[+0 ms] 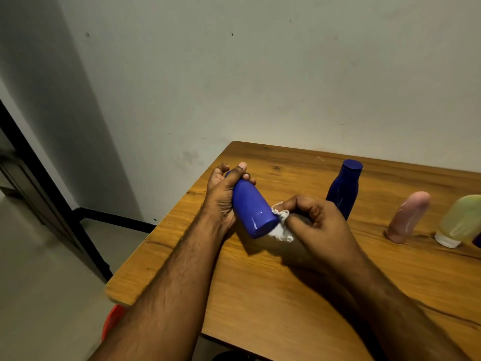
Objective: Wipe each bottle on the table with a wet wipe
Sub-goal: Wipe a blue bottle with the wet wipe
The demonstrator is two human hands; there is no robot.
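Observation:
My left hand [221, 194] grips a bright blue bottle [253, 208] and holds it tilted above the wooden table [286, 295], its flat base turned toward me. My right hand [317, 220] pinches a crumpled white wet wipe [282, 229] against the rim of that base. A second dark blue bottle [343, 188] stands upright behind my right hand. To the right stand a pink bottle [407, 217] and a yellow-green bottle [460, 221] resting on its white cap.
The table sits in a corner against a pale wall [260, 74]. Its left edge runs diagonally above grey floor. A red-orange object [112, 321] shows below the table's near left corner. Another dark blue item [477, 241] is cut off at the right edge.

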